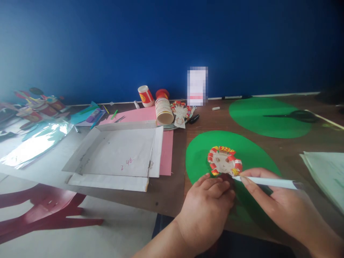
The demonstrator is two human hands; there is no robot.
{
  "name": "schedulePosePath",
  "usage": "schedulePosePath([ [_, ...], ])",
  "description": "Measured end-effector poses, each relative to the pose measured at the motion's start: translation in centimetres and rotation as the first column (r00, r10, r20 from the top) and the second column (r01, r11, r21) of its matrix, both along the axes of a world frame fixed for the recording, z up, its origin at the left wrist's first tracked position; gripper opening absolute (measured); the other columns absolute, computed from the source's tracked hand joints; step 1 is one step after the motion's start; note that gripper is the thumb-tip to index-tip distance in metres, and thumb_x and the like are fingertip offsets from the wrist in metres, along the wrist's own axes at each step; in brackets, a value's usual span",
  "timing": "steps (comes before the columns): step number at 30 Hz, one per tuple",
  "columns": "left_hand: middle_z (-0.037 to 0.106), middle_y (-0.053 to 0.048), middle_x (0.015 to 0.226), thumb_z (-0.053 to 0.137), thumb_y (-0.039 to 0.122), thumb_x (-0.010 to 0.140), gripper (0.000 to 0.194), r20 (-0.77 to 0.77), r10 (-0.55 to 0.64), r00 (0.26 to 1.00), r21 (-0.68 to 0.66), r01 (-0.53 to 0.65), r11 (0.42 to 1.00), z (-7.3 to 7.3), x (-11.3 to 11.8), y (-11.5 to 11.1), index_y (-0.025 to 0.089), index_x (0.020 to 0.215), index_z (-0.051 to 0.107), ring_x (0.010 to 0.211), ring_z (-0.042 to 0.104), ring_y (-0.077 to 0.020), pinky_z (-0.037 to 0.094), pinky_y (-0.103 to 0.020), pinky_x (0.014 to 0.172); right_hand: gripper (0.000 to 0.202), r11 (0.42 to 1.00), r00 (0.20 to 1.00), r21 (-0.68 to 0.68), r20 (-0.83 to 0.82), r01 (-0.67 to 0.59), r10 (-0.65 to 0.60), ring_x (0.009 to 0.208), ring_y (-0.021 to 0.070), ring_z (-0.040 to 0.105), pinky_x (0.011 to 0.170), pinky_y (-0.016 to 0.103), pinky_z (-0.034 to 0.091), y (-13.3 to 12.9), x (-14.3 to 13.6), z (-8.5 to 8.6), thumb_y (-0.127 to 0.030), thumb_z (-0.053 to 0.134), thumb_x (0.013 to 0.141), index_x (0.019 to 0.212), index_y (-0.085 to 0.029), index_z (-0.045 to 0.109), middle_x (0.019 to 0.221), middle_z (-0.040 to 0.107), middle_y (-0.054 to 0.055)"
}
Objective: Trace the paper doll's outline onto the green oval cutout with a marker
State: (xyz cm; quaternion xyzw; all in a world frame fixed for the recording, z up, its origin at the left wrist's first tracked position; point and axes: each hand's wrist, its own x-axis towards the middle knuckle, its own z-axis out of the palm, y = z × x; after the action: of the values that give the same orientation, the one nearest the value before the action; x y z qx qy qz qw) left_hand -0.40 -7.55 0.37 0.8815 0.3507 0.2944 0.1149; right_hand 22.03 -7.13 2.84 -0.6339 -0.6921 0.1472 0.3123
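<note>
Green paper oval (199, 157) is pinned flat by the curled left hand (208, 206); paper face (225, 161) just beyond; white pen (268, 182) is pinched in the right hand (279, 204) for marking.

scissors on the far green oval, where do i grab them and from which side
Take the scissors by the dark handle loops at their right end, reaching from the right. They lie flat on the far green oval, blades pointing left, so the handles are the thick, safe part. Both hands are on the paper face craft nearer the person.
</note>
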Motion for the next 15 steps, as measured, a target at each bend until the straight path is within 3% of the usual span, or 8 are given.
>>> schedulePosePath([
  [7, 0.078, 0.003, 0.129, 0.058, 0.031, 0.112, 0.019, 0.023, -0.001, 1.000, 0.023, 0.001, 1.000, -0.15, 0.03, 0.10, 0.023, 0.116, 0.074, 0.122, 0.071, -0.0172, 0.046, -0.036, 0.123, 0.027, 0.999, 1.000, 0.035, 0.004, -0.022, 0.022, 0.048, 0.0141, 0.069, 0.048, 0.022, 0.051, -0.14, -0.04, 0.15, -0.051, 0.059, 0.095, 0.086, -0.030, 0.072, 0.067, 0.077, -0.005],
  [15, 0.077, 0.003, 0.130, 0.059, 0.032, 0.111, 0.018, 0.023, 0.003, 1.000, 0.020, -0.003, 1.000, -0.30, -0.06, 0.11, 0.024, 0.117, 0.074, 0.124, 0.071, -0.0174, 0.046, -0.037, 0.124, 0.027, 0.997, 1.000, 0.074, 0.018, -0.009, 0.007, 0.054, 0.0147, 0.073, 0.051, 0.022, 0.053, -0.57, 0.23, 0.08, -0.051, 0.059, 0.095, 0.086, -0.030, 0.074, 0.072, 0.080, -0.005],
])
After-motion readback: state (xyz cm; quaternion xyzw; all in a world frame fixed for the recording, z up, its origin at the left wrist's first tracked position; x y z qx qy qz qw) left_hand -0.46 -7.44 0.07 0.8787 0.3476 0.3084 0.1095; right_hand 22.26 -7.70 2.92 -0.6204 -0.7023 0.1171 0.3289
